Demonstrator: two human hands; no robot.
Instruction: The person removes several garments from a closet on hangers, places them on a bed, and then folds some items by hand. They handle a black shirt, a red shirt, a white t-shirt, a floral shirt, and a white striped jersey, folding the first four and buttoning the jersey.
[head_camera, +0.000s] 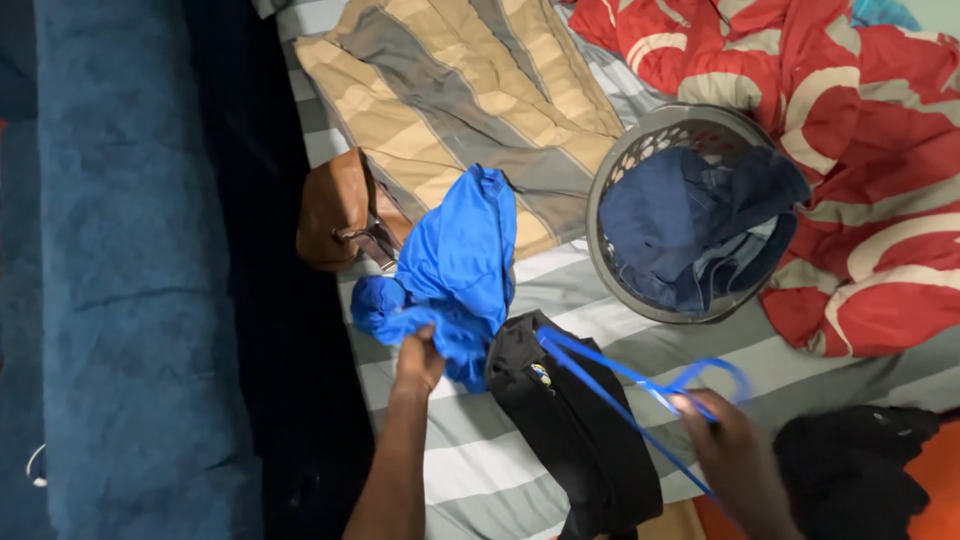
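Observation:
My left hand (417, 360) grips the lower edge of a bright blue garment (455, 262) bunched on the striped bed sheet (590, 320). In my right hand (735, 455) is a blue plastic hanger (640, 385), its hook curling just above my fingers and its long arm slanting up towards the blue garment. Between my hands, under the hanger's arm, lies a black garment (575, 425) with a small badge.
A grey round laundry basket (640, 140) with dark blue clothes stands at the right. A tan and grey striped cloth (460, 90) lies behind, a red patterned blanket (860, 120) at the far right, a brown bag (335, 205) at the bed's edge, a blue carpet (130, 280) left.

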